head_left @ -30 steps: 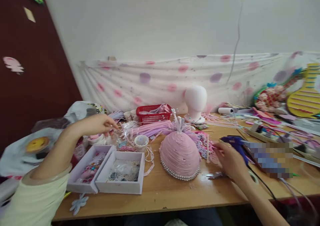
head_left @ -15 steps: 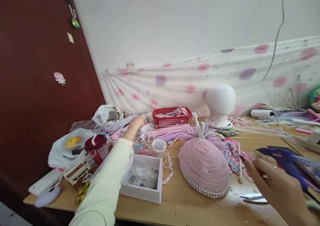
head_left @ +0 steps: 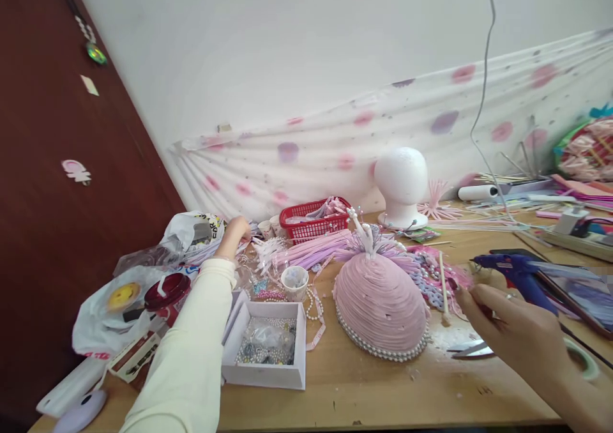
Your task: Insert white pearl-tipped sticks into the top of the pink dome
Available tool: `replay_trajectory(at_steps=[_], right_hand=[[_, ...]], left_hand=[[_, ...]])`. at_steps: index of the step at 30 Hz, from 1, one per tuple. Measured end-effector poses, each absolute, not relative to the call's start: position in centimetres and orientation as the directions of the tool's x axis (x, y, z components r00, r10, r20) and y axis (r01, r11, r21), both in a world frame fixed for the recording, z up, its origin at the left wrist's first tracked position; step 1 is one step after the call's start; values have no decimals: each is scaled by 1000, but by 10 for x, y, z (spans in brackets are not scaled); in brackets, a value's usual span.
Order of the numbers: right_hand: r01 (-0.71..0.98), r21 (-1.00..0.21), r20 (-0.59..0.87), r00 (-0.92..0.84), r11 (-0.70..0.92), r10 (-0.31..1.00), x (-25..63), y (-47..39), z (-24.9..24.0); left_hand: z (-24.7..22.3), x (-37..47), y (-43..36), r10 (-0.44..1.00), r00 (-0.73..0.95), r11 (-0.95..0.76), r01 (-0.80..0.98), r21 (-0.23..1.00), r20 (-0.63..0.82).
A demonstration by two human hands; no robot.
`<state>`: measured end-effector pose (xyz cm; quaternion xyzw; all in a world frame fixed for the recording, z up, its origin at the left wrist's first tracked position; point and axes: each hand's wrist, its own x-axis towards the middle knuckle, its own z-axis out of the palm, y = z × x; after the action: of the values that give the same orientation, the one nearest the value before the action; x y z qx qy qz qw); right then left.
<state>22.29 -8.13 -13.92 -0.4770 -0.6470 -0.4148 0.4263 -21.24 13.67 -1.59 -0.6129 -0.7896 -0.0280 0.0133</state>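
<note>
At the wooden table, step in hand was prob. a reach far left; next move seemingly called for a light fingertip pick-up. Pink dome, ridged like wound yarn w/ a pearly-bead rim, sat between both hands. R hand: fingers curled, pinch couldn't be told. L hand: near paper cups, fingers hidden, grip unclear. By R hand: thin, smooth-looking white stick.

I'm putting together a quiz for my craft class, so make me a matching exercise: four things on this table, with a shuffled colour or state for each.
1. Pink dome
2. Glue gun
3. Basket
4. Head form

A. White
B. Red
C. Blue
D. Beaded around its lower edge

Pairs: 1-D, 2-C, 3-B, 4-A
</note>
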Motion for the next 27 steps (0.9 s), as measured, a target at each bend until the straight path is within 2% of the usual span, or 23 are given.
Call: replay_trajectory(at_steps=[3, 6, 9, 10, 12, 15, 16, 18, 20, 21, 23, 25, 27], right_hand=[[965, 151, 944, -205, 216, 257, 224, -82, -141], [970, 126, 936, -185, 208, 298, 226, -89, -144], [964, 49, 945, -129, 261, 299, 220, -105, -147], [954, 6, 945, -104, 301, 309, 216, -112, -149], [901, -135, 919, -42, 413, 391, 202, -127, -151], [669, -459, 737, -81, 585, 671, 168, -150, -150], [562, -582, 644, -123, 587, 755, 155, -157, -149], [323, -808, 437, -231, 493, 869, 129, -167, -148], [28, -937, 323, -309, 348, 895, 108, -174, -150], [-97, -952, 306, -298, 291, 904, 101, -176, -151], [-273, -921, 336, -191, 279, 922, 94, -179, -157], [-303, -900, 334, -15, 314, 943, 96, -181, -162], [-244, -911, 310, 128, 333, 942, 105, -181, -166]], left_hand=[[13, -222, 126, 948, -274, 272, 962, 35, 164], [44, -223, 113, 943, -238, 222, 971, 94, 233], [71, -213, 86, 951, -208, 164, 966, 198, 229], [78, -208, 72, 948, -216, 139, 941, 308, 233], [85, -194, 35, 935, -176, 24, 898, 439, 309], [78, -168, -32, 869, -92, -180, 856, 484, 487], [71, -157, -54, 856, -77, -241, 816, 525, 512], [46, -132, -95, 828, -96, -332, 710, 621, 552], [10, -101, -129, 810, -92, -436, 567, 699, 580], [-11, -84, -143, 815, -112, -462, 468, 754, 569], [-54, -50, -163, 896, -86, -401, 265, 877, 436], [-89, -21, -174, 967, 5, -253, 55, 966, 253], [-113, -1, -177, 988, 113, -89, -126, 988, 104]])
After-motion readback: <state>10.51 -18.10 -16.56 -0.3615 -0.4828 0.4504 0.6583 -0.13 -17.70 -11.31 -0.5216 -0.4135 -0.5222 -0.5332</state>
